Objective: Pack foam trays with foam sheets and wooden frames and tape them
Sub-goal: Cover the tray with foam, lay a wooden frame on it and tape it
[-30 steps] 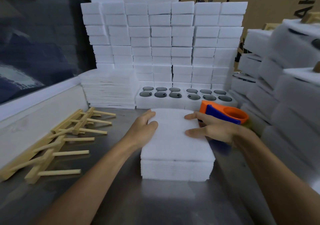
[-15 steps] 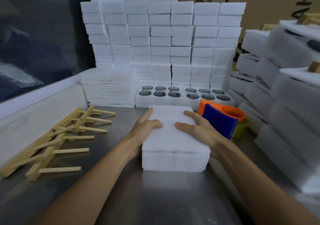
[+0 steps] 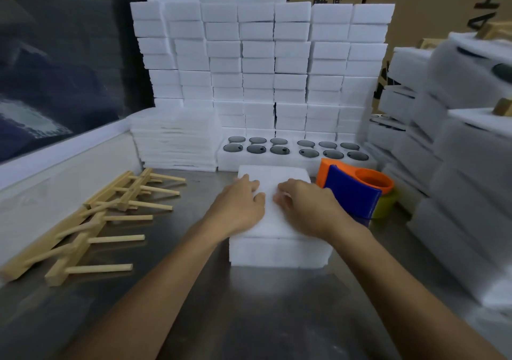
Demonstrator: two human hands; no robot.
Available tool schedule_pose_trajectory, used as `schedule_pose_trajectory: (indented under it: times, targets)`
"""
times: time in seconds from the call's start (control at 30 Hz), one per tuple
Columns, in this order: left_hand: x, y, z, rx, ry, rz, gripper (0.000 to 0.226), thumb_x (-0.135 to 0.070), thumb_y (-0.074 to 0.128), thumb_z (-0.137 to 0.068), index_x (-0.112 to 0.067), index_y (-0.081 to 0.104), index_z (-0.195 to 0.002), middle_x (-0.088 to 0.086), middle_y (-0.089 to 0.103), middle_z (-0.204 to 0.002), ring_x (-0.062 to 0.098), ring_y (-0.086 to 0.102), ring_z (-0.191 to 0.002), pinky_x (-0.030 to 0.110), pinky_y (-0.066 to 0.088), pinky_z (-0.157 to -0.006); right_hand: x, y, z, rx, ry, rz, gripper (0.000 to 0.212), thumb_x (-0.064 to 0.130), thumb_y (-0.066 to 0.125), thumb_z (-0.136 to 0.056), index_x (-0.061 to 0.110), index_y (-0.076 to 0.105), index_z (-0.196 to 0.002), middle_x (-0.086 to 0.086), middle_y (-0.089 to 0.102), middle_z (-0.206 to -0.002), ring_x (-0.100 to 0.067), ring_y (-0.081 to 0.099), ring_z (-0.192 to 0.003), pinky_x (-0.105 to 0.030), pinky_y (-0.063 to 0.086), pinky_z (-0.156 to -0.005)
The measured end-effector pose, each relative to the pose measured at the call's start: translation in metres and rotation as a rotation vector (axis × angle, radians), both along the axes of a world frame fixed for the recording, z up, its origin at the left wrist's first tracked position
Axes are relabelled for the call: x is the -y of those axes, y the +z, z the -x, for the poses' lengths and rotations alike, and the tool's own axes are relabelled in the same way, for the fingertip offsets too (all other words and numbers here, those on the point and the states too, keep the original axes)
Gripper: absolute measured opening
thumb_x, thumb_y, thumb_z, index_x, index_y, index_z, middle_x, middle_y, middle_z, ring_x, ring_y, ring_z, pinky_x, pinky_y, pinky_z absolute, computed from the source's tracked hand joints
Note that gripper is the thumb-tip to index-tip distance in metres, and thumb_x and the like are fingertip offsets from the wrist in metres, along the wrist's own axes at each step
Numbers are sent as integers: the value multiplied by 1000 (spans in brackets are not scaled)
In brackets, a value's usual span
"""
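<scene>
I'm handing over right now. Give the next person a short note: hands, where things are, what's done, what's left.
Left hand and right hand both rest on top of the closed foam tray at table centre, holding nothing.
Tape dispenser stands just right of the tray; wooden frames lie to the left; foam sheets are stacked behind.
Done: tray covered. Left: no tape visible on it yet, so tape it.

Both hands have slid inward on the foam tray (image 3: 279,237), left hand (image 3: 240,207) nearly meeting right hand (image 3: 304,207)
</scene>
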State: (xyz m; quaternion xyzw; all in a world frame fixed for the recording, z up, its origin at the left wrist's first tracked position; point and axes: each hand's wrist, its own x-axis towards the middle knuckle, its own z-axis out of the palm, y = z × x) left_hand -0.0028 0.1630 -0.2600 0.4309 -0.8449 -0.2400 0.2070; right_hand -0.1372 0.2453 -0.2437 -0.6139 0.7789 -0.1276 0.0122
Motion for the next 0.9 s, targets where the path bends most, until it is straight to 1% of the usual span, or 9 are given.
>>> schedule_pose_trajectory:
  times: [0.07, 0.13, 0.2, 0.4, 0.53, 0.6, 0.73, 0.8, 0.9]
  targets:
    - [0, -6, 0, 40, -52, -80, 57, -41, 40, -101, -21, 29, -153, -3, 3, -165, 11, 0, -151, 32, 7, -121, -4, -5, -1, 95, 25, -77, 54, 53, 22, -104, 23, 44, -143, -5, 33, -159, -27, 23, -150, -55, 22, -115]
    - [1, -11, -1, 7, -56, -110, 69, -44, 38, -100, -20, 9, -157, -9, -10, -164, 7, -9, -150, 31, 0, -121, -8, -10, -2, 117, 15, -108, 64, 59, 16, -102, 28, 19, -158, 0, 2, -169, -19, -4, -155, -55, 6, -121]
    - [3, -15, -2, -45, -58, -130, 72, -43, 41, -99, -20, 7, -157, -12, -11, -163, 4, -6, -149, 24, 2, -116, -9, -10, -1, 204, 0, -74, 67, 63, 23, -101, 30, 17, -159, -1, -3, -169, -17, -9, -154, -53, 8, -121]
    - [17, -17, -13, -393, -34, -346, 81, -45, 66, -87, -25, 26, -155, -20, 15, -160, -4, 25, -139, 18, 20, -107, -12, -9, 15, 617, 14, 94, 77, 59, 65, -86, 31, 39, -153, 9, 14, -166, -11, 16, -152, -30, 19, -118]
    - [24, -17, -28, -463, -22, -343, 57, -47, 63, -89, -33, 50, -142, -15, 47, -146, 5, 43, -134, 25, 33, -108, -14, -17, 31, 856, 45, 207, 56, 44, 74, -85, 36, 56, -137, 19, 30, -159, 2, 33, -135, -11, 33, -93]
    - [30, -15, -37, -386, 198, -138, 54, -47, 56, -93, -22, 52, -141, -2, 53, -143, 20, 47, -134, 33, 36, -109, -14, -20, 36, 934, 70, 231, 45, 36, 73, -87, 35, 62, -130, 18, 35, -157, 0, 36, -131, -14, 34, -87]
    - [49, -11, -73, 126, 668, 385, 38, -34, 57, -89, -12, 62, -120, 16, 61, -124, 37, 53, -116, 50, 39, -98, -10, -24, 42, 1088, 57, 311, 26, 31, 72, -88, 35, 71, -113, 15, 50, -148, -5, 46, -130, -23, 35, -101]
    - [57, -13, -91, 285, 809, 317, 40, -34, 59, -84, -13, 61, -118, 19, 53, -128, 39, 44, -121, 57, 32, -102, -9, -26, 45, 1193, 15, 345, 33, 34, 74, -86, 28, 72, -119, 11, 61, -138, -12, 53, -129, -35, 38, -113]
    - [66, -19, -103, 345, 912, 101, 43, -38, 59, -86, -12, 63, -120, 23, 44, -140, 41, 32, -133, 65, 13, -112, -9, -28, 47, 1264, -29, 368, 38, 40, 76, -83, 23, 75, -117, 4, 73, -119, -22, 65, -117, -47, 44, -111]
